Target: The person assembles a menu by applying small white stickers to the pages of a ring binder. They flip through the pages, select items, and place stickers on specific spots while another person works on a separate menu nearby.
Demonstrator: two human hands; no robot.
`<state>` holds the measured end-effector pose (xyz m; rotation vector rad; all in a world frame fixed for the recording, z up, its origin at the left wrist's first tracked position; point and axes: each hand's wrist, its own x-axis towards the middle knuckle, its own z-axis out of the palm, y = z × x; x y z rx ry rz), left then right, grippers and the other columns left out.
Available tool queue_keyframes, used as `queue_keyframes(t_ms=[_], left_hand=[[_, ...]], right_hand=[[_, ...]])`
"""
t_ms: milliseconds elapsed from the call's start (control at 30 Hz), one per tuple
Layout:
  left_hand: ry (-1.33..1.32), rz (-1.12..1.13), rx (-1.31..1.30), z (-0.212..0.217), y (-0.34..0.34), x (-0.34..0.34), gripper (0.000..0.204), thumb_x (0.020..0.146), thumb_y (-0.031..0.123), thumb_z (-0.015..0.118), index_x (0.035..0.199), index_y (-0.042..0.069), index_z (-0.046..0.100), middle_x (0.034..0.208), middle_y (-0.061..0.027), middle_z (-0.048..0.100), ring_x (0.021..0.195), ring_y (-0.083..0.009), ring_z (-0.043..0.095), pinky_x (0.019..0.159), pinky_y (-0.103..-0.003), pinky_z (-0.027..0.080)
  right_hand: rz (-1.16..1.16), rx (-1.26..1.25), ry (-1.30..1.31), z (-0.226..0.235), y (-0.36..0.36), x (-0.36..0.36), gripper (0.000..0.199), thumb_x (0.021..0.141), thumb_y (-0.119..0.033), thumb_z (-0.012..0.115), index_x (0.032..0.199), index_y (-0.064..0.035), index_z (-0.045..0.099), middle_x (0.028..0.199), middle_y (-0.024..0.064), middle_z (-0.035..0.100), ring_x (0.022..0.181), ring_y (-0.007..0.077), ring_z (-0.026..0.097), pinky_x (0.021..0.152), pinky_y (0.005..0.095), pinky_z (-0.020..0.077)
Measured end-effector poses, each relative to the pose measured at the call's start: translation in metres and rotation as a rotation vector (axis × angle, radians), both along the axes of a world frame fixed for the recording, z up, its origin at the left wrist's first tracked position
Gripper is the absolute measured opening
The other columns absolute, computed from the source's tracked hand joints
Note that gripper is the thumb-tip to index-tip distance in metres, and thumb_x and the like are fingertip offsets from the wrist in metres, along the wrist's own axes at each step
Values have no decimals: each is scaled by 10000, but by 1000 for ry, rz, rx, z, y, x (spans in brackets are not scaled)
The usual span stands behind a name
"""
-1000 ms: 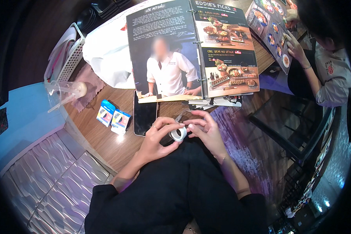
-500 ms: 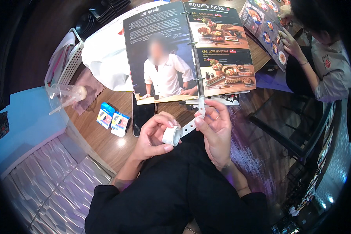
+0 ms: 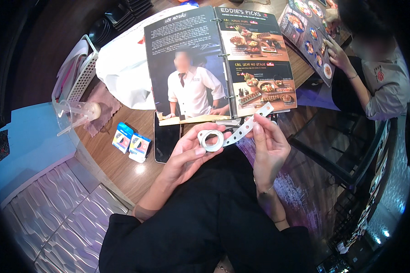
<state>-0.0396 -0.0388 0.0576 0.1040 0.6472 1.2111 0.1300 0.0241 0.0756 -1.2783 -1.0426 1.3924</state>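
Observation:
My left hand [image 3: 186, 152] is closed around a small roll of white hole-reinforcement stickers [image 3: 222, 141], its round open core facing up. From the roll a white strip [image 3: 239, 131] with a row of round holes runs up to the right. The thumb and fingers of my right hand [image 3: 269, 148] pinch that strip near its free end, which sticks out past the fingertips. Both hands are just off the near edge of an open ring-binder menu [image 3: 187, 41], whose metal rings run down the middle between two printed pages.
Left of my hands, two small blue-and-white boxes [image 3: 139, 145] stand on the wooden table [image 3: 107, 152] beside a dark phone [image 3: 166, 141]. Farther left are a clear plastic cup [image 3: 75, 113] and a white basket [image 3: 85, 68]. Another person [image 3: 373, 86] holds a menu page [image 3: 305, 41] at right.
The roll has turned so its core now faces upward and has risen slightly. My right hand has moved right, and the strip now slants up to the right with its free end showing.

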Motion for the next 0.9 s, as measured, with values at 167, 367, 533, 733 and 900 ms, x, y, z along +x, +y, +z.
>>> queue_keyframes(t_ms=[167, 367, 533, 733, 900], left_hand=[[154, -31, 32, -4, 5, 7, 315, 960, 127, 561, 1241, 55, 437, 1354, -196, 479, 1273, -314, 503, 1001, -385, 508], [148, -5, 61, 1, 20, 10, 293, 988, 149, 523, 1253, 63, 434, 1330, -191, 505, 1237, -295, 535, 953, -382, 542], [156, -151, 63, -6, 27, 0, 266, 1012, 171, 481, 1246, 45, 494, 1330, -156, 517, 1121, -242, 616, 865, -327, 570], [-82, -338, 82, -17, 31, 4, 213, 1010, 174, 484, 1150, 17, 521, 1131, -120, 580, 905, -177, 652, 677, -235, 551], [-5, -389, 185, -10, 31, 12, 246, 933, 205, 643, 1087, 52, 527, 901, -28, 566, 666, -60, 480, 568, -199, 373]], right_hand=[[-21, 91, -121, -5, 3, 3, 204, 915, 37, 588, 1112, 60, 638, 1004, 81, 642, 859, 104, 608, 756, 234, 513], [46, 344, -563, -8, 13, 21, 168, 781, 66, 694, 932, -7, 687, 978, 109, 610, 802, 159, 605, 708, 258, 493], [173, 545, -661, 13, 34, 33, 101, 741, 57, 671, 762, -29, 623, 967, 113, 586, 809, 200, 572, 740, 273, 463], [382, 60, 18, 11, 43, 44, 132, 805, 69, 610, 838, -16, 515, 916, 123, 629, 909, 168, 639, 806, 301, 511], [334, -105, 51, 18, 49, 38, 183, 848, 41, 646, 962, -1, 509, 843, 102, 650, 768, 120, 659, 649, 221, 532]])
